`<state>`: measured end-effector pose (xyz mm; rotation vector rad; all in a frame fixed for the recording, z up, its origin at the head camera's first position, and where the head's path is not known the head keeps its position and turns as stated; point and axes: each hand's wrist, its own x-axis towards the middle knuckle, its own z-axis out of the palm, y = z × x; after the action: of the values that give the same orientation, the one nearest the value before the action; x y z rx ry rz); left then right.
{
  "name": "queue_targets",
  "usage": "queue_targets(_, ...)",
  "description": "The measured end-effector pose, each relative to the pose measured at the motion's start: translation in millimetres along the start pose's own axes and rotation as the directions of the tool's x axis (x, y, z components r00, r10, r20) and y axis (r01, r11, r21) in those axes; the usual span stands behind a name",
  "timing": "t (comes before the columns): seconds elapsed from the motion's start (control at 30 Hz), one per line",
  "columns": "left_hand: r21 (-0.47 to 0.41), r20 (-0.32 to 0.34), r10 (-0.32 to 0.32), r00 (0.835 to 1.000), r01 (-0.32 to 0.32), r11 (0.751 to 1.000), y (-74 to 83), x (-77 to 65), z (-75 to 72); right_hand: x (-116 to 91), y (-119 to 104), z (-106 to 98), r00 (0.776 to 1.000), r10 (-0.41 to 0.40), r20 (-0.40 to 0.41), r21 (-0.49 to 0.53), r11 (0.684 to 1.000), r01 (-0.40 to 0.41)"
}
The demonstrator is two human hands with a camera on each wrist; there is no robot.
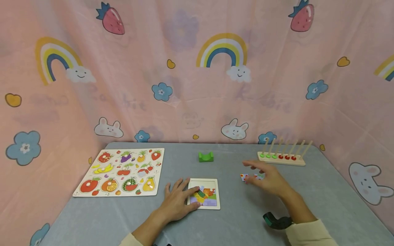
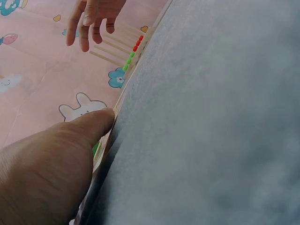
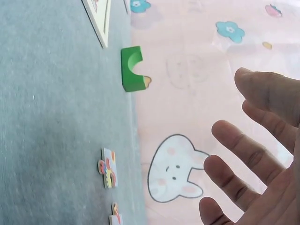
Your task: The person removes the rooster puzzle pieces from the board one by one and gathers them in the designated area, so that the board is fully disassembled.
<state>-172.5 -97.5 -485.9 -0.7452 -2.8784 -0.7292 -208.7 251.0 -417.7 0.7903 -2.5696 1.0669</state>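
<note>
A small white-framed jigsaw puzzle [image 1: 218, 196] with a colourful picture lies in the middle of the table. My left hand [image 1: 175, 204] rests at its left side, fingers spread, with the index finger and thumb reaching over the picture. To the right, my right hand [image 1: 271, 179] hovers with fingers apart and nothing between them. Loose jigsaw pieces [image 1: 244, 177] lie on the table below and beside that hand, partly hidden by it in the head view. Two of the pieces [image 3: 109, 169] show in the right wrist view, apart from the fingers.
A fruit peg puzzle board [image 1: 118, 173] lies at the left. Behind the jigsaw stands a green block [image 1: 206, 157] with a curved notch. At the back right is a wooden rack [image 1: 281, 160] with upright pegs and green and red beads. A patterned pink curtain [image 1: 184, 112] surrounds the table.
</note>
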Motion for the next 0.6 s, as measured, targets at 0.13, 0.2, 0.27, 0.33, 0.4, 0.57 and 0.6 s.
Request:
queue_targets(0.13,-0.039,-0.021,-0.04,0.999,0.04,0.998,0.8,0.3,1.0,0,-1,4,1.0,-0.009,0.003,-0.003,1.0,0.009)
queue_targets(0.2,-0.049,-0.025,-0.055,0.998,0.054,0.997,1.1,0.7,1.4,1,-2,6,1.0,-0.014,0.003,-0.002,1.0,0.014)
queue_targets(0.27,-0.051,-0.025,-0.064,0.998,0.063,0.997,1.1,1.1,2.0,1,-2,9,1.0,-0.021,0.004,0.0,1.0,0.021)
queue_targets(0.33,-0.045,-0.029,-0.061,0.998,0.06,0.997,1.1,1.2,2.2,1,-3,11,0.999,-0.031,0.008,0.003,1.0,0.031)
queue_targets(0.4,-0.038,-0.032,-0.057,0.998,0.055,0.998,0.7,1.3,2.6,2,-6,14,0.999,-0.04,0.011,0.0,0.999,0.04)
queue_targets(0.57,-0.024,-0.046,-0.042,0.998,0.041,0.999,0.0,0.4,2.9,8,-19,19,0.998,-0.055,0.017,0.011,0.998,0.055)
queue_targets(0.6,-0.023,-0.048,-0.04,0.998,0.039,0.999,0.0,0.2,2.9,9,-22,20,0.998,-0.06,0.018,0.016,0.998,0.06)
